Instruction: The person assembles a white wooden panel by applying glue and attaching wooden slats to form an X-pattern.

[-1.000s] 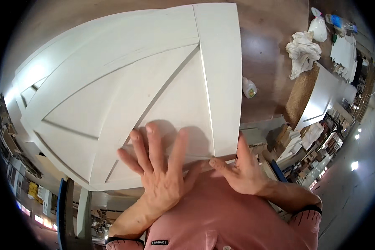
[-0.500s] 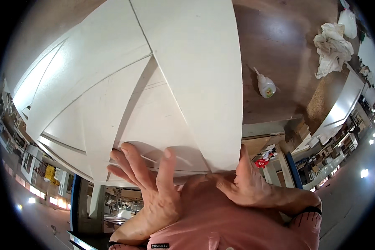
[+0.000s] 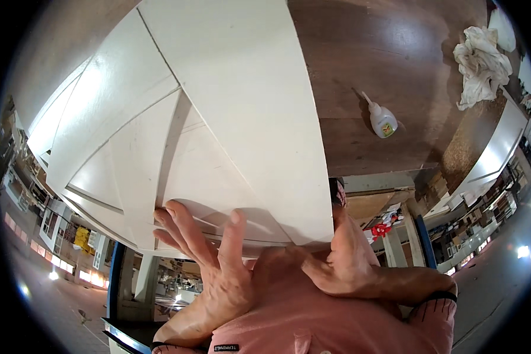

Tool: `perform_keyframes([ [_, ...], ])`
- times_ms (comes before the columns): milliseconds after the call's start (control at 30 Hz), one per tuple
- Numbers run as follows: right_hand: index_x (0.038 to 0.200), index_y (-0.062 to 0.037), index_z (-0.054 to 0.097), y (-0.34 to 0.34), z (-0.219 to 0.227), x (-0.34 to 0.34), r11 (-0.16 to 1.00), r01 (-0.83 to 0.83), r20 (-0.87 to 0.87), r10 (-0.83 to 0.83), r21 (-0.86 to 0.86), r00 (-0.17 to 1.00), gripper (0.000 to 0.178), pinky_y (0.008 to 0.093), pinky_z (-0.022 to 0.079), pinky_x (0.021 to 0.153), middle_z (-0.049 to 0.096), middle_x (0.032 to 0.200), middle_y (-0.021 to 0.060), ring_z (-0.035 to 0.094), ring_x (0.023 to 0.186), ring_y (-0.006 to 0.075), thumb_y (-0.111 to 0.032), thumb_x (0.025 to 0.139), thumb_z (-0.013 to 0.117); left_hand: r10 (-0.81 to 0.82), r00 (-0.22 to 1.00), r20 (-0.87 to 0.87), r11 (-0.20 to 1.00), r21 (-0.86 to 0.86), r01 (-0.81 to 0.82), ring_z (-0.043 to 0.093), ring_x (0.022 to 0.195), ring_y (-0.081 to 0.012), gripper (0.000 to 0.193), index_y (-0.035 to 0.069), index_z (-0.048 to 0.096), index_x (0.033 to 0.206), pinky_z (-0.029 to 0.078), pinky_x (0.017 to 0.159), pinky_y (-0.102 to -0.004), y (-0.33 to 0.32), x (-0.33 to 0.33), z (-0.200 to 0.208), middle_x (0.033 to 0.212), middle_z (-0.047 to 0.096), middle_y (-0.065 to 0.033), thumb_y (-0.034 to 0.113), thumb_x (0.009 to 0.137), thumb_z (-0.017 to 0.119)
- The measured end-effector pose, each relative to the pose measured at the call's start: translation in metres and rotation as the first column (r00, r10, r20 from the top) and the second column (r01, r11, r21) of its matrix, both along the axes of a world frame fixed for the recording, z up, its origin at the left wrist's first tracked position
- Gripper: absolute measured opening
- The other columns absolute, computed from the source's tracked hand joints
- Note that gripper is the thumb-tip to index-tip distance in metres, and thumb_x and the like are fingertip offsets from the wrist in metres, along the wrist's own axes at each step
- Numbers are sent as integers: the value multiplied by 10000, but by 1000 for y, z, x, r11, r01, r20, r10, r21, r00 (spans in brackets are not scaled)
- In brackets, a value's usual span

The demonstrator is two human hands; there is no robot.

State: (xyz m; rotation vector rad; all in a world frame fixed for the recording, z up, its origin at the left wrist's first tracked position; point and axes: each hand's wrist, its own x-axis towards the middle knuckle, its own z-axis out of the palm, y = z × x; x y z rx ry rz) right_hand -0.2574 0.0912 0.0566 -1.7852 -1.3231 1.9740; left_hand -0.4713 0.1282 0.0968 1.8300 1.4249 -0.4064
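A large white panelled door point(image 3: 218, 100) with diagonal raised strips lies flat on a dark wooden workbench point(image 3: 395, 65). My left hand point(image 3: 209, 265) rests at the door's near edge with its fingers spread flat on the white surface. At the near right corner of the door my right hand point(image 3: 342, 259) presses against the edge, fingers together. Neither hand holds anything. My pink shirt fills the bottom of the view.
A small white glue bottle point(image 3: 382, 121) lies on the bench to the right of the door. A crumpled white rag point(image 3: 481, 65) sits at the far right. Beyond the bench's near edge are a blue frame point(image 3: 117, 271), shelving and workshop clutter on the floor.
The view has swung left and closer over the door. Both hands have slid along its near edge; the left fingers now reach less far onto the panel.
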Motion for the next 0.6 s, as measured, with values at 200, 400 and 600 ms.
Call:
perform_keyframes([
  [200, 1384, 61, 447, -4, -5, -5, 993, 97, -31, -95, 69, 995, 696, 476, 534, 864, 633, 1217, 246, 675, 1048, 395, -69, 833, 852, 67, 996, 59, 998, -3, -67, -225, 1493, -674, 1020, 182, 173, 1665, -80, 1071, -872, -6, -1, -5, 1626, -164, -479, 439, 923, 825],
  [400, 1396, 66, 439, -15, -7, -7, 985, 170, -84, -167, 26, 982, 698, 489, 490, 922, 603, 1248, 244, 624, 1103, 391, -81, 844, 839, 45, 998, 54, 999, -18, -44, -226, 1480, -693, 1066, 189, 156, 1664, -76, 1055, -879, -12, -7, -6, 1617, -169, -490, 419, 897, 859],
  [600, 1417, 61, 423, -25, -6, -10, 967, 227, -102, -238, -113, 966, 696, 503, 461, 957, 589, 1269, 250, 597, 1142, 405, -45, 846, 807, 35, 997, 68, 997, -67, -31, -238, 1468, -703, 1127, 205, 103, 1670, -76, 1054, -868, -8, -7, -3, 1597, -195, -507, 404, 879, 881],
])
